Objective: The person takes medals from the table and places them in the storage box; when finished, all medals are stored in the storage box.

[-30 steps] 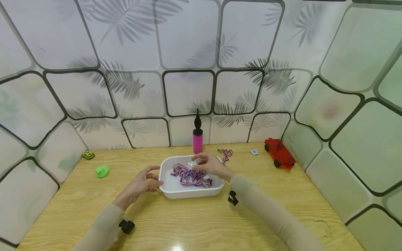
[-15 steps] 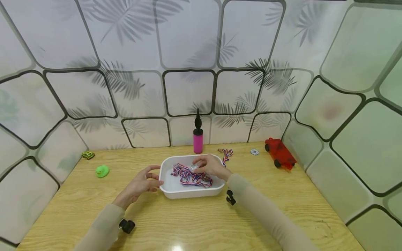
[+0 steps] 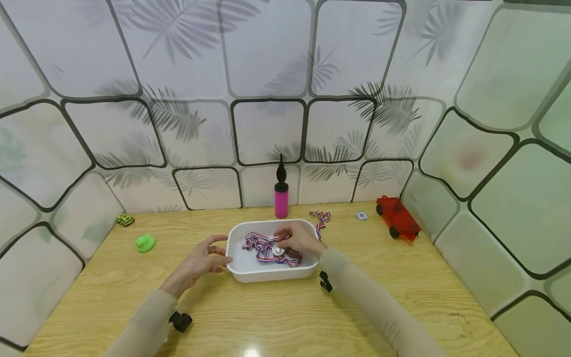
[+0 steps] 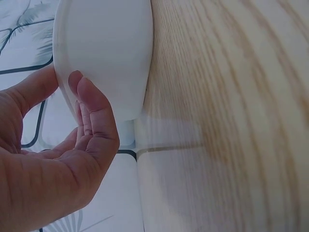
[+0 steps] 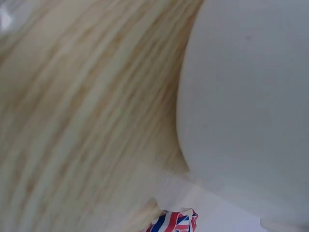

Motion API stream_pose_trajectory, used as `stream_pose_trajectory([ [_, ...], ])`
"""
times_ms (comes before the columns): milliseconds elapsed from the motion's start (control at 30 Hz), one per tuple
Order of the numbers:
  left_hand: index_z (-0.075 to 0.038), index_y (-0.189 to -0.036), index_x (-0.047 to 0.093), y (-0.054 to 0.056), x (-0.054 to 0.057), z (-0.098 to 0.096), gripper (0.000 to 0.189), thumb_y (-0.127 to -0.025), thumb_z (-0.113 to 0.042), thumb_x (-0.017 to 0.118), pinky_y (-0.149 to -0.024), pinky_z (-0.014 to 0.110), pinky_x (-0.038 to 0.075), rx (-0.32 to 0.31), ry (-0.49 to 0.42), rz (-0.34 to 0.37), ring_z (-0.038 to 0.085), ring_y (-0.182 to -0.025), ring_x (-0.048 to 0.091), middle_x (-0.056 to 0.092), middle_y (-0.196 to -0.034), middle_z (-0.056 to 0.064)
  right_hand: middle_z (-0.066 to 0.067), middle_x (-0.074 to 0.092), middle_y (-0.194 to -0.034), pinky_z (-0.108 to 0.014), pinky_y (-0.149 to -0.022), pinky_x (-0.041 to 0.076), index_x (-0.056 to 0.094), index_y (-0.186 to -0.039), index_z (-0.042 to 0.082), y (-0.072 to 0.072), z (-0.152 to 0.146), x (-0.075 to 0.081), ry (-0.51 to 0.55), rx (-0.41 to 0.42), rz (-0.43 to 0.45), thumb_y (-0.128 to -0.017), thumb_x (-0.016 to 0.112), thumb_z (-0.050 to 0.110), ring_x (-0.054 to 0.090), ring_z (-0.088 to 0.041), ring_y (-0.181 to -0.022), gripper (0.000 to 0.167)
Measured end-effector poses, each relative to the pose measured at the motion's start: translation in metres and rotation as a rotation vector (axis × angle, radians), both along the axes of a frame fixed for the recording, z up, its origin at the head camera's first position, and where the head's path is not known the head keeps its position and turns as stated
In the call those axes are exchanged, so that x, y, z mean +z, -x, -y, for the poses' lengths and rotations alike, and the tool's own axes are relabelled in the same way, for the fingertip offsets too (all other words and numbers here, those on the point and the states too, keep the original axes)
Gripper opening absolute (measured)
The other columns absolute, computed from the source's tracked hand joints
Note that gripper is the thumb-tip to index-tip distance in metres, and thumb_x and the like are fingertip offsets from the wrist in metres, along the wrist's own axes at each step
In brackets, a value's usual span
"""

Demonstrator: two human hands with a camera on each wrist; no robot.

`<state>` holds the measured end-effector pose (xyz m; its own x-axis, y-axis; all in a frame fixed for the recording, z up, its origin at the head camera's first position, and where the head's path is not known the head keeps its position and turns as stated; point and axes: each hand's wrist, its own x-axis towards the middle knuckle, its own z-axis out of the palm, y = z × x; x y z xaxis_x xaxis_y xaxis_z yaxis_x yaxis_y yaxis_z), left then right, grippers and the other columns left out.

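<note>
In the head view, a white tray [image 3: 269,273] stands on the wooden table, with red, white and blue striped ribbons [image 3: 253,240] tangled inside. My left hand [image 3: 202,258] grips the tray's left end. The left wrist view has its thumb at the rim and the other fingers curled along the outer wall. Inside the tray, my right hand [image 3: 300,239] pinches the upper edge of a silver medal [image 3: 278,250], low over the ribbons. A second, darker medal [image 3: 292,254] lies partly covered beside it. The right wrist view hides the right fingers behind the tray wall.
A magenta pump [image 3: 281,203] stands behind the tray. Beyond its right rim lies more striped ribbon [image 3: 321,217]. Farther right are a poker chip [image 3: 361,216] and a red toy cart [image 3: 398,218]. At left sit a green duck [image 3: 144,243] and a small camouflage-coloured toy [image 3: 125,220].
My right hand has lowered the silver medal toward the near side of the tray, onto or just above the ribbons. The left hand and tray have stayed put.
</note>
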<state>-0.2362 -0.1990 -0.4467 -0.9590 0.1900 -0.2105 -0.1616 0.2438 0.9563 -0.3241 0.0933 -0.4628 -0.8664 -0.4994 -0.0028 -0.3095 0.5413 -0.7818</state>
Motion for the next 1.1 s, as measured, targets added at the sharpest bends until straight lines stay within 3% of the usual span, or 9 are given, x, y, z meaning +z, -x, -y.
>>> stream_pose_trajectory([
  [167,-0.006,-0.143,0.039,0.0,-0.001,0.0,0.068,-0.086,-0.008,0.074,-0.071,0.033,0.058,-0.001,-0.001,-0.004,0.017,-0.08,0.061,0.056,-0.106,0.014,-0.008,0.074,-0.098,-0.026,-0.081,0.055,0.071,-0.109,0.004,-0.001,0.0,0.004,-0.01,-0.002,-0.008,-0.082,0.076,0.005,0.068,-0.014,-0.087,0.027],
  [333,-0.006,-0.143,0.039,0.0,-0.002,0.0,0.068,-0.085,-0.008,0.074,-0.072,0.033,0.058,-0.006,-0.004,-0.005,0.017,-0.081,0.061,0.056,-0.106,0.013,0.0,0.074,-0.101,-0.029,-0.084,0.054,0.074,-0.105,0.013,-0.002,-0.004,0.011,-0.07,-0.028,-0.015,-0.083,0.077,0.014,0.067,-0.012,-0.09,0.022],
  [467,-0.006,-0.144,0.038,0.0,-0.002,0.0,0.069,-0.085,-0.008,0.074,-0.072,0.032,0.058,-0.007,-0.007,0.001,0.017,-0.081,0.061,0.056,-0.105,0.013,0.0,0.074,-0.104,-0.025,-0.068,0.056,0.074,-0.108,0.014,-0.003,-0.007,0.017,-0.068,-0.031,0.034,-0.085,0.076,0.016,0.067,-0.011,-0.075,0.023],
  [567,-0.006,-0.144,0.038,-0.001,-0.002,0.0,0.069,-0.085,-0.008,0.074,-0.072,0.032,0.057,-0.008,-0.01,0.003,0.017,-0.081,0.061,0.056,-0.105,0.012,-0.003,0.074,-0.105,-0.02,-0.048,0.047,0.072,-0.112,0.01,-0.002,-0.009,0.02,-0.03,-0.025,0.091,-0.087,0.074,0.015,0.062,-0.011,-0.058,0.025],
  [633,-0.006,-0.144,0.038,-0.001,-0.002,0.0,0.069,-0.085,-0.008,0.074,-0.072,0.032,0.057,-0.009,-0.012,0.002,0.017,-0.081,0.061,0.055,-0.105,0.012,-0.004,0.073,-0.106,-0.019,-0.043,0.043,0.071,-0.114,0.008,-0.001,-0.011,0.021,-0.004,-0.016,0.111,-0.088,0.073,0.016,0.06,-0.012,-0.055,0.027],
  [733,-0.006,-0.144,0.038,0.0,-0.002,0.001,0.069,-0.085,-0.008,0.074,-0.072,0.032,0.057,-0.009,-0.015,0.003,0.017,-0.081,0.061,0.055,-0.104,0.012,-0.005,0.073,-0.108,-0.024,-0.046,0.046,0.07,-0.115,0.008,0.001,-0.015,0.021,0.03,0.013,0.118,-0.088,0.073,0.016,0.062,-0.019,-0.061,0.029],
  [933,-0.006,-0.145,0.037,-0.001,-0.001,0.001,0.069,-0.086,-0.008,0.074,-0.072,0.032,0.057,-0.007,-0.018,0.012,0.017,-0.081,0.061,0.056,-0.104,0.012,-0.014,0.07,-0.113,-0.039,-0.062,0.058,0.066,-0.122,0.003,0.004,-0.026,0.026,0.097,0.105,0.121,-0.09,0.071,0.015,0.066,-0.034,-0.084,0.034],
  [1100,-0.006,-0.145,0.037,-0.001,0.0,0.0,0.069,-0.087,-0.009,0.073,-0.072,0.033,0.058,-0.005,-0.026,0.023,0.017,-0.081,0.061,0.055,-0.105,0.012,-0.016,0.07,-0.114,-0.035,-0.066,0.058,0.064,-0.125,0.002,0.006,-0.037,0.031,0.135,0.112,0.102,-0.091,0.07,0.014,0.067,-0.033,-0.092,0.037],
])
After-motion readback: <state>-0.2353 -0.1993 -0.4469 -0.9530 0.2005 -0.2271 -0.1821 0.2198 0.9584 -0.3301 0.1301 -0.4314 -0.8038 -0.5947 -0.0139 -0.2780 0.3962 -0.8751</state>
